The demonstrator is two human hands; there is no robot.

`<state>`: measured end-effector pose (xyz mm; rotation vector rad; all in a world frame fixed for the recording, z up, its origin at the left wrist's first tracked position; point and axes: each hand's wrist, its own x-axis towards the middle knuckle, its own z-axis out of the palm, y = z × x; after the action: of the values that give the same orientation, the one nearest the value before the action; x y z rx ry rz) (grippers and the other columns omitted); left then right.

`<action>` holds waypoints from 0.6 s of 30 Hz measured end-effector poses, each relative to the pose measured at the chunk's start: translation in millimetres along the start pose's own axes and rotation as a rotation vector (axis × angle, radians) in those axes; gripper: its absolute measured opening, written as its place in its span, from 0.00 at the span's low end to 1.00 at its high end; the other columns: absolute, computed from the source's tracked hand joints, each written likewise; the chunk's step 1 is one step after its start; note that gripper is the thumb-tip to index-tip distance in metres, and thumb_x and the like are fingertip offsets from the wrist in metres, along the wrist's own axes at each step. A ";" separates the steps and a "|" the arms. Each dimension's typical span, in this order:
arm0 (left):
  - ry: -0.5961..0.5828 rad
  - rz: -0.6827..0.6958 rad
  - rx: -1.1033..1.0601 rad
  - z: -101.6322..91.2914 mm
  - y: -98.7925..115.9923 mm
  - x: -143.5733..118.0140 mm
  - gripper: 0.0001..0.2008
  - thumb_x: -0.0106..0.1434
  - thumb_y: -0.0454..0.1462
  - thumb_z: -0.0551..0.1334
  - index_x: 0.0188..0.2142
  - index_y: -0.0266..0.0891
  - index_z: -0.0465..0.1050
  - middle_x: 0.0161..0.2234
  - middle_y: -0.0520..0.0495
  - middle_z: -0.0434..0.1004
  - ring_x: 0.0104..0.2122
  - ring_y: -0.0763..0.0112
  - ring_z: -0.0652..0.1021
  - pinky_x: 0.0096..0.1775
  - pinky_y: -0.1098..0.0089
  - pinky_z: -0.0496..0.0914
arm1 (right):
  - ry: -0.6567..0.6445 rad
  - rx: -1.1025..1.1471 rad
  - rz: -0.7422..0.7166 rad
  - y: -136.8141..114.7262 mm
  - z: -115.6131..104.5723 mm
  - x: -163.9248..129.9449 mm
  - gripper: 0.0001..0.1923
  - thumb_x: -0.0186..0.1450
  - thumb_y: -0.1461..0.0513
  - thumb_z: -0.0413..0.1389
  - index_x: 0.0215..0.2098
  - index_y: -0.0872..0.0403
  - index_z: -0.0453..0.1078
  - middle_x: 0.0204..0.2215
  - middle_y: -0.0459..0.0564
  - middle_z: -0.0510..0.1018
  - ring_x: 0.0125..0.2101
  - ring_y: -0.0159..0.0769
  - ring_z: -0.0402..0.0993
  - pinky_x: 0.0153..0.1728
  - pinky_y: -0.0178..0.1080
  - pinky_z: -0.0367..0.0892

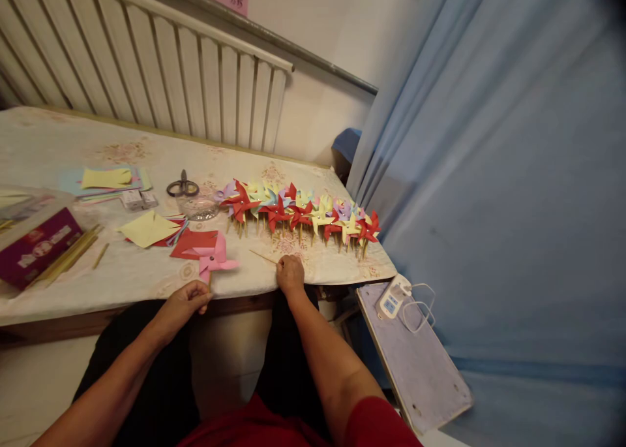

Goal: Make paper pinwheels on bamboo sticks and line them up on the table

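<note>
Near the front edge of the table, my left hand (pixel 188 298) pinches the stick of a pink paper pinwheel (pixel 212 259), which stands upright with a dark pin at its centre. My right hand (pixel 290 273) is closed around one end of a thin wooden stick (pixel 264 256) that points left over the cloth. Behind the pinwheel lies red paper (pixel 193 243), partly covered by its blades. A yellow cut sheet (pixel 149 229) tops a small paper stack to the left. Beyond my right hand stand several finished pinwheels (pixel 300 213) in red, yellow, blue and purple, on sticks.
Black-handled scissors (pixel 182 186) and a clear dish of pins (pixel 199 208) lie farther back. At left are a purple box (pixel 40 248), loose sticks (pixel 71 256) and coloured paper (pixel 105 178). A small stand (pixel 420 362) holds a white power adapter (pixel 394 297) beside a blue curtain (pixel 513 205).
</note>
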<state>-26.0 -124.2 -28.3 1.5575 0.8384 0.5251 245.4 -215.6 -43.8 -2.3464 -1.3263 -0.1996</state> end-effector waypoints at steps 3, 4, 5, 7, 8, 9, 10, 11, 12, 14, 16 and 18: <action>-0.006 -0.004 -0.017 0.8 -0.9 0.6 0.23 0.49 0.56 0.67 0.26 0.41 0.64 0.19 0.55 0.67 0.21 0.72 0.67 0.29 0.70 0.63 | -0.001 -0.003 -0.008 -0.9 2.1 0.7 0.06 0.65 0.66 0.55 0.31 0.54 0.73 0.33 0.53 0.78 0.38 0.41 0.69 0.42 0.39 0.61; -0.008 -0.004 -0.021 0.9 -1.3 0.9 0.23 0.49 0.56 0.67 0.26 0.41 0.64 0.19 0.55 0.67 0.21 0.72 0.67 0.29 0.70 0.63 | -0.002 -0.004 -0.012 -1.2 2.6 1.0 0.06 0.65 0.66 0.55 0.31 0.54 0.73 0.33 0.53 0.78 0.38 0.41 0.69 0.42 0.39 0.61; -0.010 -0.003 -0.025 1.1 -1.8 1.4 0.22 0.49 0.56 0.67 0.26 0.41 0.64 0.19 0.55 0.67 0.21 0.72 0.67 0.29 0.70 0.63 | -0.003 -0.005 -0.017 -1.6 3.1 1.4 0.06 0.65 0.66 0.55 0.31 0.54 0.73 0.33 0.53 0.78 0.37 0.40 0.69 0.43 0.39 0.60; -0.012 -0.001 -0.033 1.4 -2.7 2.5 0.22 0.50 0.55 0.66 0.26 0.41 0.65 0.19 0.55 0.67 0.22 0.72 0.67 0.29 0.70 0.63 | -0.002 -0.007 -0.027 -2.3 4.1 2.0 0.06 0.65 0.66 0.55 0.31 0.54 0.72 0.32 0.52 0.78 0.37 0.40 0.69 0.43 0.39 0.60; -0.013 -0.001 -0.037 1.5 -3.2 3.1 0.22 0.50 0.55 0.66 0.26 0.41 0.65 0.19 0.55 0.67 0.21 0.72 0.67 0.29 0.70 0.63 | 0.000 -0.008 -0.031 -2.6 4.7 2.4 0.07 0.65 0.66 0.55 0.30 0.54 0.72 0.32 0.52 0.78 0.37 0.40 0.69 0.43 0.39 0.60; -0.012 -0.001 -0.040 1.6 -3.6 3.6 0.21 0.50 0.55 0.66 0.26 0.41 0.65 0.19 0.56 0.67 0.21 0.72 0.67 0.29 0.71 0.63 | 0.001 -0.010 -0.034 -3.0 5.4 2.7 0.07 0.65 0.66 0.55 0.30 0.54 0.72 0.32 0.52 0.77 0.37 0.40 0.69 0.43 0.39 0.60; -0.011 -0.002 -0.043 1.8 -3.7 4.1 0.21 0.50 0.54 0.66 0.26 0.41 0.64 0.19 0.56 0.67 0.21 0.72 0.67 0.29 0.71 0.63 | 0.003 -0.011 -0.037 -3.3 6.2 3.0 0.07 0.65 0.66 0.55 0.30 0.54 0.72 0.32 0.52 0.77 0.37 0.40 0.69 0.43 0.39 0.60; -0.010 -0.004 -0.047 1.9 -3.6 4.5 0.21 0.50 0.54 0.66 0.26 0.41 0.64 0.19 0.56 0.67 0.21 0.72 0.67 0.29 0.71 0.63 | 0.004 -0.013 -0.038 -3.7 7.1 3.3 0.07 0.65 0.66 0.55 0.30 0.54 0.72 0.32 0.52 0.77 0.37 0.40 0.69 0.43 0.39 0.60; -0.007 -0.008 -0.049 2.1 -3.2 4.8 0.21 0.50 0.54 0.66 0.26 0.41 0.64 0.19 0.56 0.66 0.21 0.72 0.67 0.29 0.71 0.63 | 0.006 -0.014 -0.039 -4.2 8.1 3.7 0.06 0.65 0.66 0.55 0.30 0.54 0.72 0.32 0.52 0.77 0.37 0.40 0.69 0.42 0.39 0.60; -0.005 -0.021 -0.051 2.3 -1.5 5.2 0.21 0.49 0.54 0.66 0.26 0.41 0.64 0.19 0.56 0.66 0.21 0.72 0.67 0.28 0.71 0.63 | 0.008 -0.017 -0.039 -5.2 10.1 4.3 0.06 0.65 0.66 0.55 0.30 0.54 0.72 0.32 0.52 0.77 0.37 0.40 0.68 0.41 0.38 0.60; -0.007 -0.032 -0.051 2.3 1.0 5.5 0.21 0.48 0.54 0.66 0.26 0.41 0.63 0.19 0.56 0.66 0.21 0.71 0.68 0.28 0.70 0.63 | 0.008 -0.020 -0.041 -6.7 11.9 4.8 0.06 0.65 0.66 0.55 0.31 0.54 0.72 0.33 0.52 0.76 0.38 0.40 0.68 0.40 0.38 0.60; -0.010 -0.036 -0.049 2.1 3.4 6.1 0.21 0.49 0.54 0.66 0.26 0.41 0.63 0.18 0.56 0.67 0.21 0.71 0.68 0.29 0.70 0.63 | 0.006 -0.021 -0.047 -8.7 13.1 5.3 0.06 0.65 0.65 0.55 0.31 0.53 0.72 0.33 0.52 0.76 0.38 0.40 0.68 0.40 0.38 0.59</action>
<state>-19.8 -120.9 -26.1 1.4964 0.8382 0.5082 239.7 -201.8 -51.2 -2.3314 -1.3841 -0.2359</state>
